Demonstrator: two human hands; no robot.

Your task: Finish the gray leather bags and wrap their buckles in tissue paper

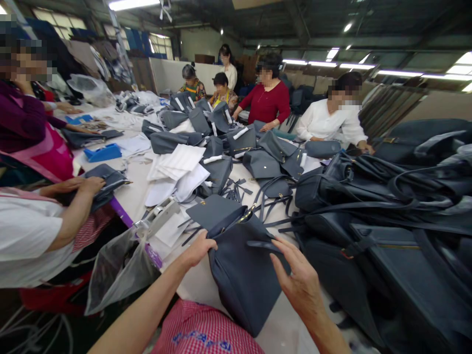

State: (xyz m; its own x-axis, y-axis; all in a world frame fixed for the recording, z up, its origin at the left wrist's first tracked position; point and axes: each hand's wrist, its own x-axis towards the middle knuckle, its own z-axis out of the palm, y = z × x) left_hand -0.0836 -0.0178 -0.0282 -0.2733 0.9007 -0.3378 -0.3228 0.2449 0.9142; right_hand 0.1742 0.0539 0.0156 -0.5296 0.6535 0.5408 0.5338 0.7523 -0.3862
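Note:
A dark blue-grey handbag (245, 265) stands tilted on the white table in front of me, its flap (214, 212) folded back and a gold zipper along its top. My left hand (199, 249) grips the bag's upper left edge, thumb over the side. My right hand (297, 270) is at the bag's right side, fingers stretched and apart, fingertips by a narrow strap (260, 244) that sticks out across the bag. Whether the fingertips press on the strap I cannot tell. Loose dark strap pieces (236, 191) lie just behind the bag.
Many similar bags are piled at the right (398, 265) and across the table's middle (265, 164). White sheets (179, 169) lie left of centre. A clear plastic bag (118, 265) hangs at the table edge. Co-workers sit around; one person's hands (86, 186) hold a bag at my left.

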